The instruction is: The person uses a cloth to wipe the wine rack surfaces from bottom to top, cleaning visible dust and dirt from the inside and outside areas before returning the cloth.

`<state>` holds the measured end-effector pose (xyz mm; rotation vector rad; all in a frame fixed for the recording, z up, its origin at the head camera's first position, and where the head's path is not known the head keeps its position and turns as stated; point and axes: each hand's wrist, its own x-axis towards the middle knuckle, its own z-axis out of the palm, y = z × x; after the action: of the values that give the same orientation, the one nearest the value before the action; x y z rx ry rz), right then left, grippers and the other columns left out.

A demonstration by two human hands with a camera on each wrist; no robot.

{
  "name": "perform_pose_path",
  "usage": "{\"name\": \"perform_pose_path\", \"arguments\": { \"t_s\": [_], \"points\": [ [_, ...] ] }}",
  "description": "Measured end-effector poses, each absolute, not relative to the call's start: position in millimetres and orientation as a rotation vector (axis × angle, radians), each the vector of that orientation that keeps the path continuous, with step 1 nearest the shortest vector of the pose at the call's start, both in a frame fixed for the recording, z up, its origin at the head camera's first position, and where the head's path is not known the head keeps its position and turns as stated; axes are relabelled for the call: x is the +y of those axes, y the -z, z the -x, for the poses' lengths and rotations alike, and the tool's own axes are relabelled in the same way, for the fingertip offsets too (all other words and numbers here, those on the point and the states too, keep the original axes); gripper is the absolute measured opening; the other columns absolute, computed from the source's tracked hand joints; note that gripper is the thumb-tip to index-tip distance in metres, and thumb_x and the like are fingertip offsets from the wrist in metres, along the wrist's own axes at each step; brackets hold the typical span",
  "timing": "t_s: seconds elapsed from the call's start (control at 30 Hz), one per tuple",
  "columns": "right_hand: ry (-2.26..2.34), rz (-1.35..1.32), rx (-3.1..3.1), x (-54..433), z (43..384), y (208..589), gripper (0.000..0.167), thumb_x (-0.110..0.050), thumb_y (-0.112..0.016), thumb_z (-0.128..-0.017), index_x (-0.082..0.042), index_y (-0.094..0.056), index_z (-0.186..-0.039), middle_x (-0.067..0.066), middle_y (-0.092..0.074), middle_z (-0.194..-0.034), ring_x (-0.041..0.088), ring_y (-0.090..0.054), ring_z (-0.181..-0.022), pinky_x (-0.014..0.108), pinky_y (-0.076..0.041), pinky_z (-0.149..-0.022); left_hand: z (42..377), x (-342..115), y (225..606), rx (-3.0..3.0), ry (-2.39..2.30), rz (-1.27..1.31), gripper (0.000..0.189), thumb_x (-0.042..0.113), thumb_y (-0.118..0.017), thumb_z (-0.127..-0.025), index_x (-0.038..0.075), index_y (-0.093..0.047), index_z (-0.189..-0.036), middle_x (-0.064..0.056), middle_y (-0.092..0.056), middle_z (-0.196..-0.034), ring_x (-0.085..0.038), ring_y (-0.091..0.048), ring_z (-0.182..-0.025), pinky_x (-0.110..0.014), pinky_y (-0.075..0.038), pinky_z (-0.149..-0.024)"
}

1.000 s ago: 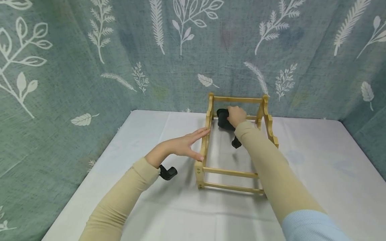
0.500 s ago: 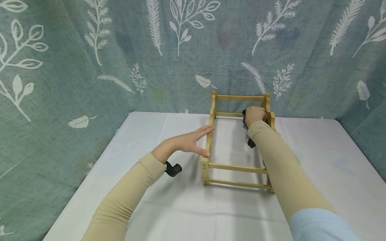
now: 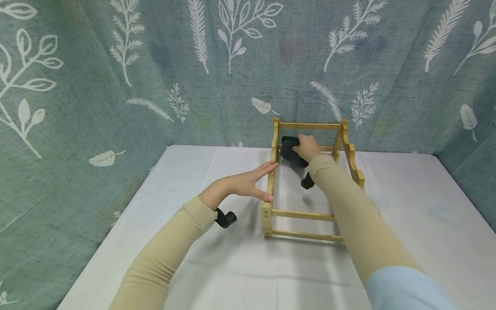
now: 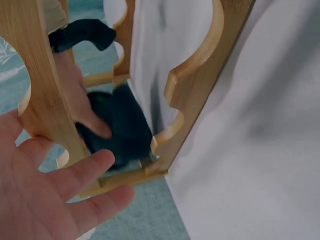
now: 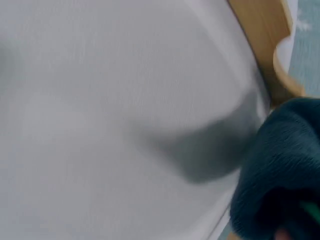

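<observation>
A light wooden rack (image 3: pixel 304 215) with scalloped side panels and round crossbars stands on the white surface. My left hand (image 3: pixel 246 183) is at its left side panel (image 4: pixel 37 75), touching the wood with spread, fairly straight fingers. Inside the rack, toward the far end, my right hand (image 3: pixel 308 148) grips a bunched dark teal cloth (image 3: pixel 291 154). The left wrist view shows that cloth (image 4: pixel 125 120) low between the two panels, by the end crossbar. Soft folds of the cloth (image 5: pixel 280 150) fill the lower right of the right wrist view, where the right hand is mostly hidden.
A grey-green curtain (image 3: pixel 217 99) with white leaf prints hangs behind and to the left of the white-covered table (image 3: pixel 232 267). Black wrist mounts (image 3: pixel 226 218) stick out below the cuffs. The rack's far end is close to the curtain.
My right hand and the cloth went from the rack's left side to its right panel, then back left. The left hand keeps its place on the rack, which sits slightly further right in view.
</observation>
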<state>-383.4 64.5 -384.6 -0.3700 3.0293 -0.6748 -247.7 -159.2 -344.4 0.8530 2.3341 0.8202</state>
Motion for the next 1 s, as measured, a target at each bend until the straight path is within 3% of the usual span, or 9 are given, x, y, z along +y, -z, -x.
{"name": "perform_pose_path", "arguments": {
  "t_s": [0.27, 0.47, 0.63, 0.77, 1.0],
  "points": [
    [0.771, 0.404, 3.003, 59.7, 380.6, 383.1, 0.051, -0.018, -0.06, -0.09, -0.002, -0.043, -0.134, 0.023, -0.05, -0.128, 0.037, -0.051, -0.113, 0.047, -0.044, -0.092, 248.9, -156.5, 346.9, 2.332, -0.817, -0.854, 0.103, 0.062, -0.064, -0.073, 0.034, 0.002, -0.147, 0.008, 0.012, -0.153, -0.017, 0.002, -0.141, -0.05, -0.017, -0.11],
    [0.5, 0.216, 3.148, 90.6, 379.3, 384.9, 0.037, -0.008, -0.056, -0.09, 0.003, -0.051, -0.125, 0.027, -0.058, -0.114, 0.042, -0.059, -0.095, 0.049, -0.05, -0.078, 248.2, -159.0, 345.4, 2.33, -0.815, -0.852, 0.109, 0.072, -0.061, -0.067, 0.035, 0.004, -0.146, 0.01, 0.013, -0.153, -0.016, 0.005, -0.141, -0.05, -0.016, -0.11],
    [0.324, 0.028, 3.184, 110.5, 377.3, 385.4, 0.029, -0.004, -0.045, -0.092, 0.008, -0.056, -0.115, 0.031, -0.06, -0.102, 0.044, -0.06, -0.086, 0.052, -0.05, -0.072, 246.7, -160.4, 345.6, 2.327, -0.807, -0.862, 0.106, 0.068, -0.061, -0.07, 0.035, 0.005, -0.146, 0.01, 0.014, -0.152, -0.016, 0.005, -0.141, -0.05, -0.016, -0.11],
    [0.279, 0.067, 3.144, 114.5, 378.8, 382.4, 0.028, -0.007, -0.046, -0.092, 0.009, -0.058, -0.112, 0.031, -0.06, -0.101, 0.043, -0.061, -0.084, 0.051, -0.052, -0.067, 245.5, -160.6, 344.3, 2.331, -0.797, -0.851, 0.104, 0.064, -0.063, -0.072, 0.036, 0.005, -0.146, 0.01, 0.014, -0.152, -0.017, 0.004, -0.141, -0.05, -0.016, -0.11],
    [0.913, 0.426, 2.943, 113.5, 385.9, 358.5, 0.053, -0.022, -0.06, -0.089, 0.001, -0.044, -0.134, 0.025, -0.046, -0.132, 0.039, -0.047, -0.116, 0.05, -0.041, -0.093, 247.9, -159.4, 343.3, 2.324, -0.805, -0.84, 0.106, 0.068, -0.062, -0.07, 0.035, 0.003, -0.147, 0.009, 0.013, -0.153, -0.016, 0.004, -0.141, -0.05, -0.016, -0.11]
  ]
}}
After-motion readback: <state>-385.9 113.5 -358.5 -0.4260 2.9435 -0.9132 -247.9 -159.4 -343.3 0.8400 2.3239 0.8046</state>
